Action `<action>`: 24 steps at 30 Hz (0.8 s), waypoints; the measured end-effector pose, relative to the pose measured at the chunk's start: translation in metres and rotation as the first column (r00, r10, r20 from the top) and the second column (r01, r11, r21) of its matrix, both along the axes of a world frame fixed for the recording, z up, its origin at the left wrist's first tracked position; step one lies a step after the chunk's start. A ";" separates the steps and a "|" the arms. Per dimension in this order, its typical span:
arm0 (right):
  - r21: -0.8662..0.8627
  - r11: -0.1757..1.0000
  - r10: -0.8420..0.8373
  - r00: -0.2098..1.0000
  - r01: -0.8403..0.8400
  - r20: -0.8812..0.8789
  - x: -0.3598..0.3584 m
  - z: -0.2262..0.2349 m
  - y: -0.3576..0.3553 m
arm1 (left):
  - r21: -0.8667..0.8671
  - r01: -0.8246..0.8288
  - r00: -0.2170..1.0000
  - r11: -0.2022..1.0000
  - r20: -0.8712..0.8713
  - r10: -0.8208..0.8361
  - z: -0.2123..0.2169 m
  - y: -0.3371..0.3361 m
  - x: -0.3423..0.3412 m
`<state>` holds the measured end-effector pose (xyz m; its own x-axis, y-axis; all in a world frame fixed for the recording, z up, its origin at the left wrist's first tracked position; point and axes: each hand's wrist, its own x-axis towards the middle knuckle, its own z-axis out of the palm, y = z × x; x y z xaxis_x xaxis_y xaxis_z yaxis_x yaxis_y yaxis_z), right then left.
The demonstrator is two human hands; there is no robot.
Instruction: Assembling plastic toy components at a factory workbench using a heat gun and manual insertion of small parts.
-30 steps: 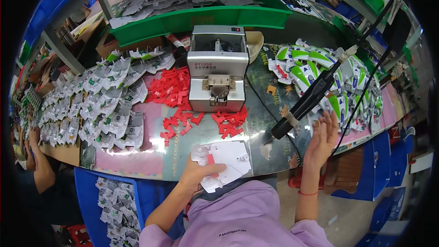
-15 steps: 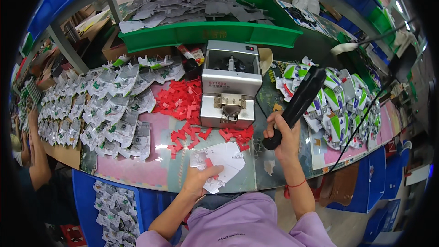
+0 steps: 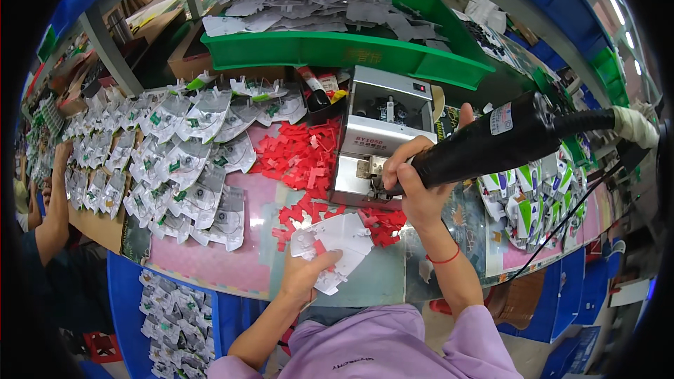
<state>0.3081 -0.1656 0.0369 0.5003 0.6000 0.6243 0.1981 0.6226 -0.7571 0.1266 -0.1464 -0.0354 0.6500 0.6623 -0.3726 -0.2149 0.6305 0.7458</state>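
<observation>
My left hand (image 3: 309, 274) grips a white plastic panel (image 3: 347, 242) close to the table's front edge, its thumb lying across a small red piece (image 3: 319, 246) on it. In my right hand (image 3: 425, 193) is a black electric screwdriver (image 3: 484, 140), held nearly level, with its tip end toward the front of the silver screw feeder (image 3: 382, 130). The fingers hide the exact tip, so contact with the feeder cannot be made out. Loose red plastic pieces (image 3: 298, 158) lie heaped left of the feeder, and several more are spread in front of it.
Rows of grey-white shell parts (image 3: 186, 147) cover the left side. Green-and-white assembled shells (image 3: 530, 196) are stacked at right. Behind stands a green bin (image 3: 316, 52) of grey panels. A cable (image 3: 597, 121) trails right from the screwdriver. Another person's arm (image 3: 53, 203) is at far left.
My right hand has swung the screwdriver from upright beside the feeder to nearly level in front of it. The left hand still holds the panel. The view has shifted slightly.
</observation>
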 end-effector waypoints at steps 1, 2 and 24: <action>-0.014 1.000 -0.001 1.000 0.001 0.010 0.002 -0.002 -0.002 | 0.016 -0.008 1.000 1.000 -0.004 0.008 -0.001 0.000 0.000; -0.027 1.000 -0.003 1.000 0.004 0.020 0.004 -0.004 -0.003 | 0.009 -0.010 1.000 1.000 -0.005 0.010 -0.003 0.000 0.000; 0.045 0.863 0.504 0.856 -0.503 -0.116 -0.016 -0.023 -0.042 | -0.066 0.088 0.991 0.994 -0.090 -0.094 0.025 0.001 0.006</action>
<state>0.2917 -0.2077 0.0143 0.2031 0.7824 0.5887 -0.2364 0.6226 -0.7459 0.1322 -0.1457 -0.0106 0.6671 0.5758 -0.4728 -0.0859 0.6898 0.7189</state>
